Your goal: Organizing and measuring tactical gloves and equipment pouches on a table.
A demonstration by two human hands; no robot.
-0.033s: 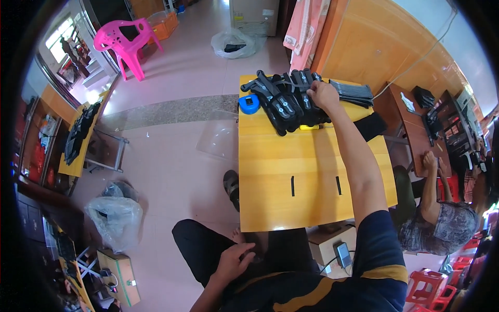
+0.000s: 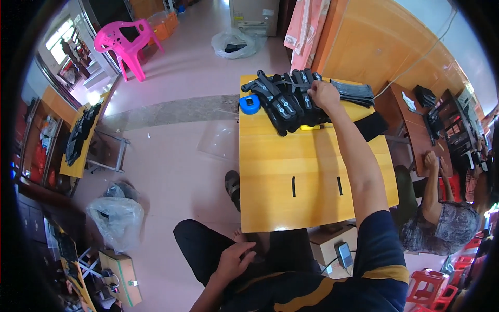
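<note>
My right arm stretches over the yellow wooden table to its far side. There my right hand [image 2: 326, 95] is closed, its fingertips pinched at the right part of a pile of folded black straps [image 2: 286, 104] with small light marks. What lies between these fingers is hidden. My left hand [image 2: 235, 261] rests above my lap, loosely curled with thumb and fingers apart and nothing in it. A blue tape measure [image 2: 250, 104] lies left of the pile. A yellow-handled tool [image 2: 310, 127] pokes out from under its front edge.
Right of the pile lie a stack of grey-black strips [image 2: 352, 92] and a black cloth [image 2: 371, 126]. Two short black strips [image 2: 293, 186] mark the near part of the table [image 2: 270, 208]. Another person [image 2: 434, 221] sits at a brown desk on the right. A pink chair [image 2: 127, 41] stands far left.
</note>
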